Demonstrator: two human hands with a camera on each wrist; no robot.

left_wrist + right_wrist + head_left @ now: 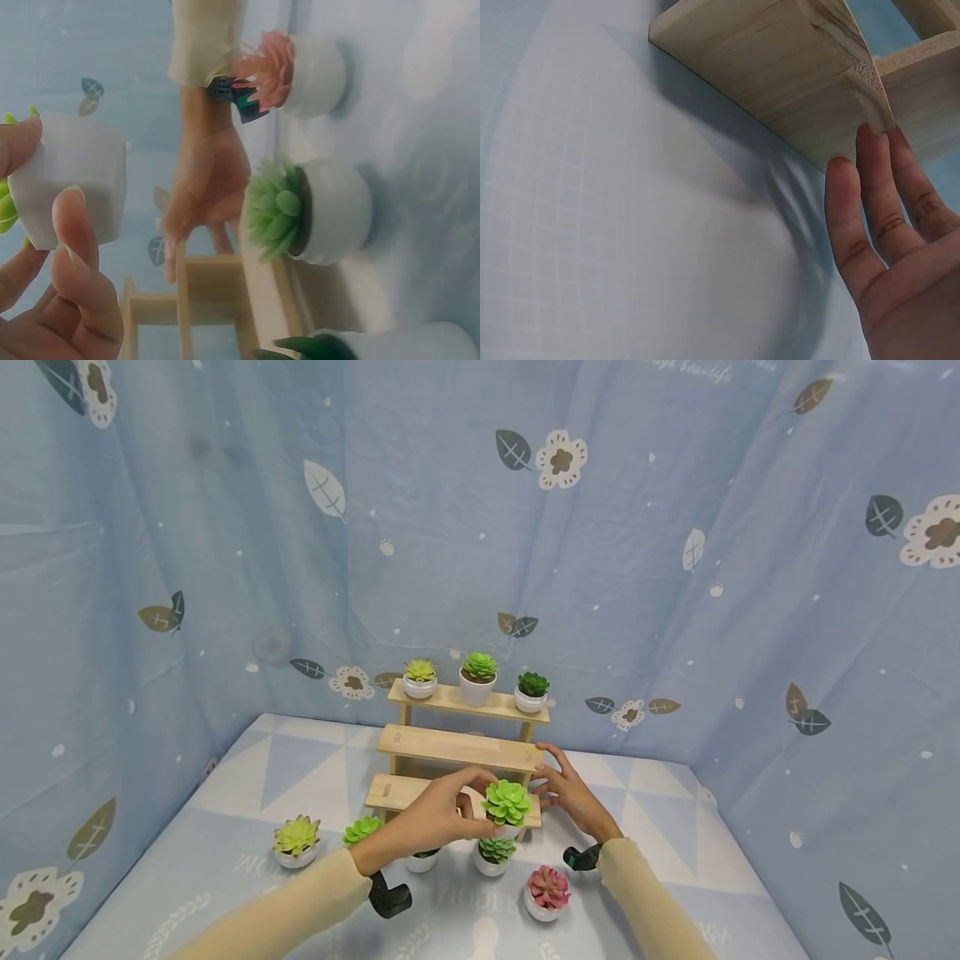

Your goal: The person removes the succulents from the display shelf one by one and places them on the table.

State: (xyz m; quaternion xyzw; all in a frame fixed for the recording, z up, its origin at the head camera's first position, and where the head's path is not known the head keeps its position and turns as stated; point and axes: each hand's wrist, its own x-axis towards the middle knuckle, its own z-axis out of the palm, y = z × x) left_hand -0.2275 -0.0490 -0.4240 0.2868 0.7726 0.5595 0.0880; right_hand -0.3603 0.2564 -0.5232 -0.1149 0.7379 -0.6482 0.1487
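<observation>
Pinching a potted succulent [507, 803] with left grip [435, 814]; right grip [573, 797], fingers spread, touching stand [457, 747]

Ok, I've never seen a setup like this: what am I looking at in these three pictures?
There is no robot here: a person works bare-handed. The wide picture comes from a camera worn on the head; the other two come from wrist cameras, each watching that hand's work. The left hand holds a bright green succulent in a white pot. The right hand touches the right end of a stepped wooden stand, whose top step bears three potted plants. More potted plants, including a pink one, stand on the patterned cloth, nearer the person.
</observation>
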